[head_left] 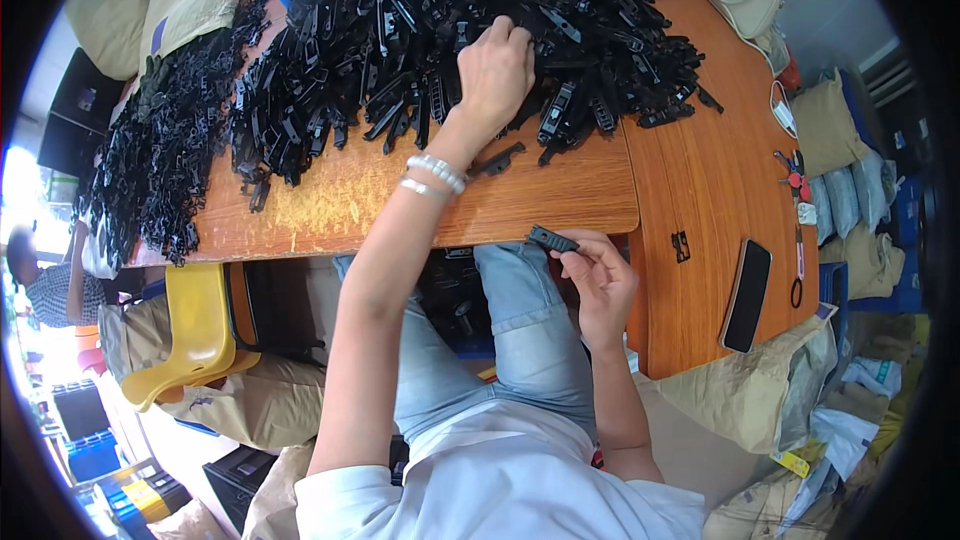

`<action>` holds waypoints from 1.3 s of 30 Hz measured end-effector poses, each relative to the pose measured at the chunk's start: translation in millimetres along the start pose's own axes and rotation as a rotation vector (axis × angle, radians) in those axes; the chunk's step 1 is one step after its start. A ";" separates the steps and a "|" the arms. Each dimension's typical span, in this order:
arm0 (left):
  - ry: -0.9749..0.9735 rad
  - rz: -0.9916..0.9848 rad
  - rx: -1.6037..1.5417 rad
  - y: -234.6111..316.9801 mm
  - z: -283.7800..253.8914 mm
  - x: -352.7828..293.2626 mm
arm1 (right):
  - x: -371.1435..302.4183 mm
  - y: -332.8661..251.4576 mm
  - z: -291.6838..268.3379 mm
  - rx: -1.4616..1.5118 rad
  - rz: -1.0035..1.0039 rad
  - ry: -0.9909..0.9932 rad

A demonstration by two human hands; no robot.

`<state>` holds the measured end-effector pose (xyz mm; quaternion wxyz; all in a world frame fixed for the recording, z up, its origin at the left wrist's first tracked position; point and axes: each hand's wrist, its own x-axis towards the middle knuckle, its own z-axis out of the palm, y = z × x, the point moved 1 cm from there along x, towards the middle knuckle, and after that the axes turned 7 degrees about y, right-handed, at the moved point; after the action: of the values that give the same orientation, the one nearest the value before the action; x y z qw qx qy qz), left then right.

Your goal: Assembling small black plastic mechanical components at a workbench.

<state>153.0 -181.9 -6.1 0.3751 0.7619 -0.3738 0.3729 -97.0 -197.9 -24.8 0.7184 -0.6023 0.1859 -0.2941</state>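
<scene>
A large heap of long black plastic parts (400,30) covers the far side of the wooden table. My left hand (497,68), with bracelets at the wrist, reaches over the table into this heap. Its fingers are curled down among the parts, and the fingertips are hidden. Near the table's front edge, my right hand (604,288) pinches one narrow black plastic part (551,239) between thumb and fingers. A single black part (502,159) lies apart from the heap, just beside my left wrist.
Smaller black pieces (165,140) form another heap on the left. The table's right section (690,180) bears a small black piece (681,246), a phone (747,296), keys (795,180) and scissors (798,275). A yellow chair (195,320) stands at the left; a person (60,285) is beyond it.
</scene>
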 end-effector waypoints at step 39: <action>-0.467 -1.038 -0.878 55.7 -143.3 -102.7 | 17.1 -1.8 14.2 -0.139 0.148 0.114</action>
<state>18.9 -54.7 -13.8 0.6861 0.6800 -0.1493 -0.2110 -75.6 -198.4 -18.7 0.6828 -0.6176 0.2905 -0.2606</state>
